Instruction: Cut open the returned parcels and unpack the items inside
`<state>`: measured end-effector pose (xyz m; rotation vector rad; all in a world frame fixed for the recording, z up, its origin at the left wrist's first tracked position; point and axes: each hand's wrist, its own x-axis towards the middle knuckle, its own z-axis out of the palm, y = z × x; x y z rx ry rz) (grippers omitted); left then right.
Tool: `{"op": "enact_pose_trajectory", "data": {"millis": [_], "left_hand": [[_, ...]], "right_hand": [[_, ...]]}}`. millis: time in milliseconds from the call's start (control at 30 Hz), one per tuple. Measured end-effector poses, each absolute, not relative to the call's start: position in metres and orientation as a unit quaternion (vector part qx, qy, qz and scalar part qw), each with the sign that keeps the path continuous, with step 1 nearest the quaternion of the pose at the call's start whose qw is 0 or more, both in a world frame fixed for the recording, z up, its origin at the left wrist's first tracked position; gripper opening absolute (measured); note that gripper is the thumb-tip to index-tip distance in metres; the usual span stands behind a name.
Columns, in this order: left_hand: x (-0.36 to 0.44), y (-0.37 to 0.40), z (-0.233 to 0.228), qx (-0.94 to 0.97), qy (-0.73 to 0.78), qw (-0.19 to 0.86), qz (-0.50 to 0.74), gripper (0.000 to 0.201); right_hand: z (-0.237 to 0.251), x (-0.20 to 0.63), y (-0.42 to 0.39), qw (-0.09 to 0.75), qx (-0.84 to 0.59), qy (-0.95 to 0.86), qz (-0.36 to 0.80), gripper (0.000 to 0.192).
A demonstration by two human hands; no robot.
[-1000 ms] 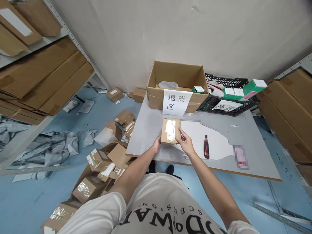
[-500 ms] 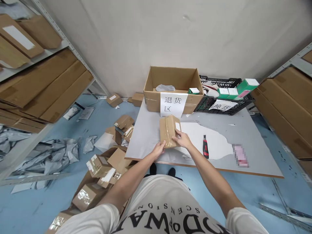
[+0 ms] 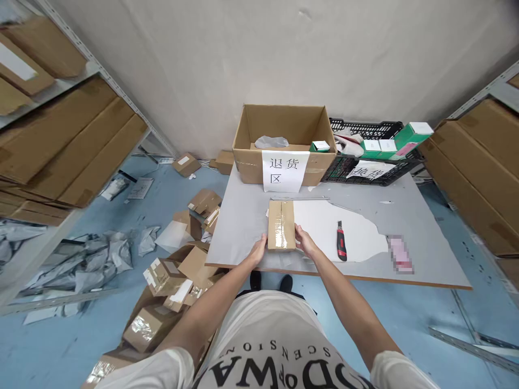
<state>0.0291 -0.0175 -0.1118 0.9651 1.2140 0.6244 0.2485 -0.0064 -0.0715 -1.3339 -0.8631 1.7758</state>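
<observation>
**At the table's [image 3: 239,219] near edge, a taped box [image 3: 281,229] between two hands**

A small brown box lies flat, one glossy strip of tape running along its top. The left hand [image 3: 258,249] presses its left side, the right hand [image 3: 305,241] its right; both are closed on it, toward the near end. Whether its underside touches the table cannot be told. Beyond it stands a big open carton [image 3: 247,168] with a paper sign [image 3: 286,172]. To the right, a red and black knife [image 3: 341,243] lies on a white sheet [image 3: 320,227].

As a judgement, with the grip near one end, the far end could dip if either hand slackened. A slip toward the person could send the box over the edge, which is close. A swing to the right could knock the knife; whether its blade is out is too small to tell. The sheet, if loose, could slide when pushed.

Half a second ago the box was tilted and turned askew, with a white label showing on its right and the right fingers over it. Now it sits level and square to the edge, hands on opposite sides. The knife remains on the sheet.
</observation>
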Motion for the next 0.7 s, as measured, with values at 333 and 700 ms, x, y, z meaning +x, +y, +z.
{"op": "enact_pose_trajectory", "data": {"millis": [333, 700], "left_hand": [[0.003, 0.086, -0.094, 0.431, 0.535, 0.674, 0.274, 0.079], [0.036, 0.185, -0.063, 0.503, 0.490, 0.695, 0.154, 0.097]], "right_hand": [[-0.106, 0.237, -0.057, 0.505, -0.550, -0.178, 0.641, 0.070], [-0.074, 0.195, -0.083, 0.570, -0.391, 0.053, 0.721, 0.065]]}}
